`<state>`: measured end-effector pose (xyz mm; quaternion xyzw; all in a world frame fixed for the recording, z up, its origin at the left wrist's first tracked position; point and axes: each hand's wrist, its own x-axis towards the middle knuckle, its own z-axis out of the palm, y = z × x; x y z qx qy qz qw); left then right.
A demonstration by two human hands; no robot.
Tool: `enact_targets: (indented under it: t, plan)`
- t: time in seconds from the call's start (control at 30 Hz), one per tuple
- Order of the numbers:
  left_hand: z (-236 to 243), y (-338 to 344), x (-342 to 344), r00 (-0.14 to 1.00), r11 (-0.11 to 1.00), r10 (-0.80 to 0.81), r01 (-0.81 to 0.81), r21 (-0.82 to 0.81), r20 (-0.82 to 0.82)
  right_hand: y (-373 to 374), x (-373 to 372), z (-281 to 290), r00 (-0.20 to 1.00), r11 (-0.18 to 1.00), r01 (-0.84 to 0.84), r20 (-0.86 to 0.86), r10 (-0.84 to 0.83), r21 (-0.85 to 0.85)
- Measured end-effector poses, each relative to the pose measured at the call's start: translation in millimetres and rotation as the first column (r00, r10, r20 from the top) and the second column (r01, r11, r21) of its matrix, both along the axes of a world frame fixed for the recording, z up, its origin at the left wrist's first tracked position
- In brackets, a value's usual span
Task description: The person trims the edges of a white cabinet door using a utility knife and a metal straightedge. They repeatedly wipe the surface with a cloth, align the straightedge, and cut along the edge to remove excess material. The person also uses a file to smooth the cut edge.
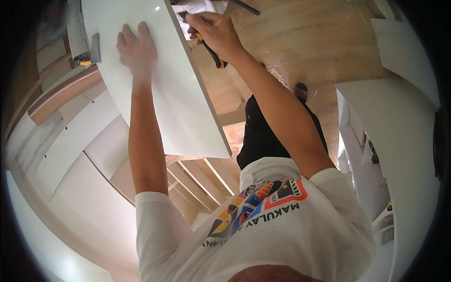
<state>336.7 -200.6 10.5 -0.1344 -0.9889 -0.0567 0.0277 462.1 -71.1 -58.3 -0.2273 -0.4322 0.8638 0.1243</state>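
My left hand (137,49) rests on a glossy white panel (174,108), its fingers stretched out and slightly apart on the surface. At the panel's far right edge, my right hand (213,32) is closed around pliers with black and orange handles (212,52). The handles stick out below the fist, while the dark tip of the tool is by the panel's edge and mostly hidden by my fingers. Just past the panel's left side lies a flat grey metal piece (96,48), with a yellow and black tool (84,62) beside it.
A wooden floor (300,37) spreads to the right, with white scraps on it. White plastic wrapping (202,6) lies beyond my right hand. A large white cabinet panel (394,122) stands at the right. Left of me are a brown wooden edge (66,94) and pale boards (80,141).
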Motion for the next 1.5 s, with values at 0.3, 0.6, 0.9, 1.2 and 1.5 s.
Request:
enact_targets:
  t: [0.3, 0.6, 0.9, 1.2, 1.5]
  plan:
    - [1, 2, 5, 1.0, 1.0, -0.006, 0.006, 0.006, 0.003, -1, -50, -9, 0.994, 0.988, 0.014, -0.106, -0.03, -0.151]
    - [5, 6, 9, 1.0, 1.0, -0.022, 0.022, -0.008, 0.01, -2, -29, -2, 0.998, 0.994, 0.05, -0.031, -0.048, 0.099]
    - [0, 1, 4, 0.999, 0.999, -0.039, 0.039, -0.005, -0.018, -16, -32, 3, 0.978, 0.954, 0.195, -0.022, -0.205, -0.229]
    - [-1, 2, 5, 1.0, 0.999, -0.005, 0.005, 0.032, 0.003, -8, -22, 3, 0.991, 0.987, 0.131, -0.023, -0.13, 0.088]
    - [0, 2, 1, 1.0, 1.0, 0.011, -0.011, 0.027, 0.002, -20, -23, 14, 0.975, 0.919, 0.217, 0.033, -0.218, -0.329]
